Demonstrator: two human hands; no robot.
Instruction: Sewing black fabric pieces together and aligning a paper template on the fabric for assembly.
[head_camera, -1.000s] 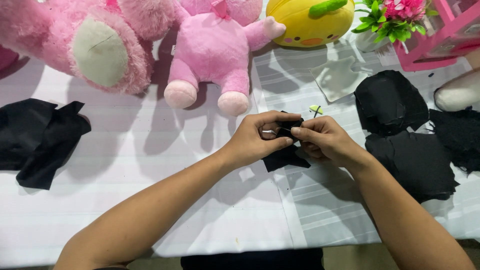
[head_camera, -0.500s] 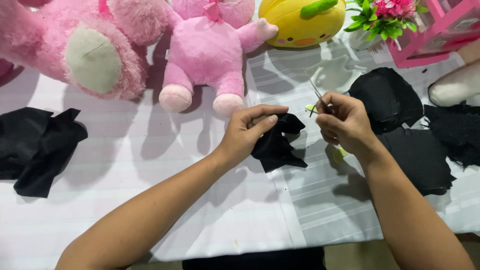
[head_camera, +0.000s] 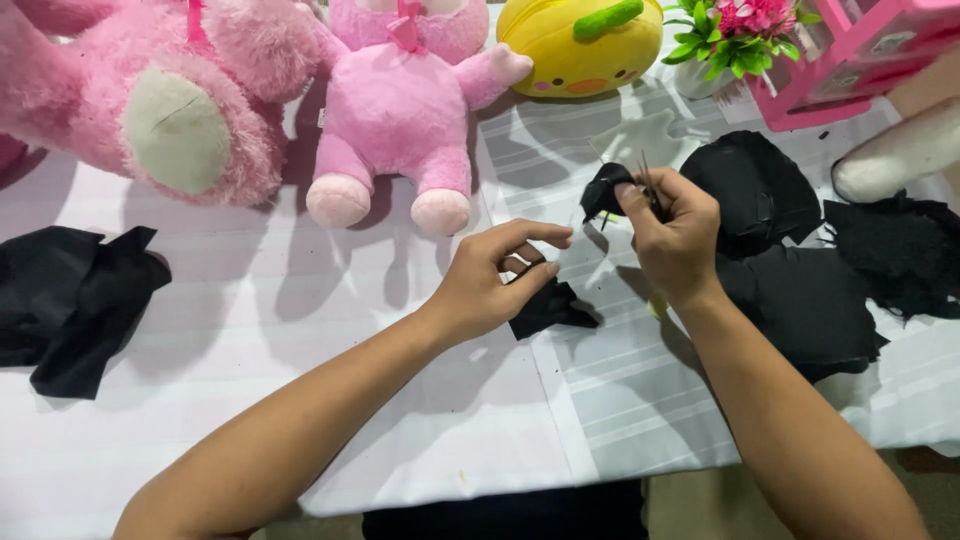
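Tabletop under a white, faintly striped cloth fills most of the view; a second sheet overlaps it along a seam running from top centre to the near edge.

Large pink plush bear lies at far left, cut off by the frame. Smaller pink plush sits beside it, feet toward the viewer, head out of view. Yellow rounded plush and a small pot of pink flowers stand at the far edge; a pink box at far right is only partly in view.

Black fabric heap spreads over the right of the cloth. Another folded black piece lies well apart at left.

Left hand rests low, fingers loosely curled, thumb and forefinger pinching a small black fabric scrap that lies on the cloth, long axis running roughly left to right, its point toward the right.

Right hand is raised beyond it, fingers closed tight around a second black scrap, which sticks out to the left of the fingertips. A thin dark tool (needle or small scissors, too small to tell) pokes up from the same grip.

Something yellow-green shows beneath the right wrist, mostly hidden.
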